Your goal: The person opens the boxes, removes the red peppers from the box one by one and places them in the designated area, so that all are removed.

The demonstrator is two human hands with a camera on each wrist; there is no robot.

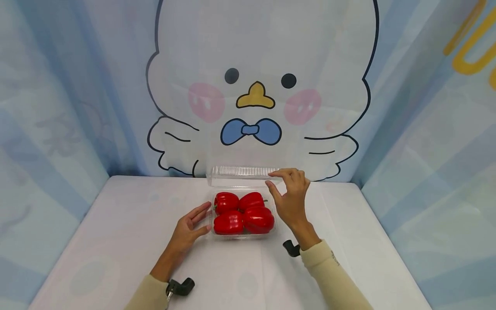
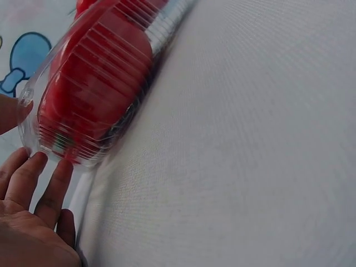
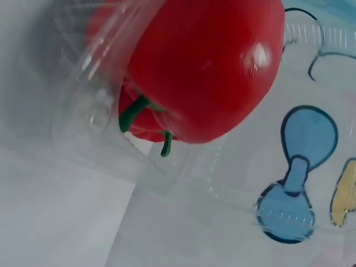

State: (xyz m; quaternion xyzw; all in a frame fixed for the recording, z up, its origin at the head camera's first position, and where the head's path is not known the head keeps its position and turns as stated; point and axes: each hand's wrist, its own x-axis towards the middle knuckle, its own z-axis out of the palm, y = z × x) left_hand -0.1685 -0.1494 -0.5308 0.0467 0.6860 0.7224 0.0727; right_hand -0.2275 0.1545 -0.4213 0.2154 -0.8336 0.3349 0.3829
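A clear plastic clamshell box (image 1: 241, 237) sits on the table with several glossy red bell peppers (image 1: 258, 220) in it. Its ridged lid (image 1: 240, 172) stands raised at the back. My left hand (image 1: 186, 230) rests against the box's left wall, thumb toward the front and fingers farther back. In the left wrist view, fairly straight fingertips of that hand (image 2: 39, 206) touch the box's end. My right hand (image 1: 292, 198) holds the lid's right end between curved fingers and thumb. The right wrist view shows a pepper (image 3: 206, 72) with green stems, but no hand.
The white-covered table (image 1: 116, 241) ends just behind the box, against a curtain (image 1: 252, 51) printed with a cartoon bird. More blue-white curtain hangs at both sides. Small dark wrist devices (image 1: 182, 286) sit at both sleeve cuffs.
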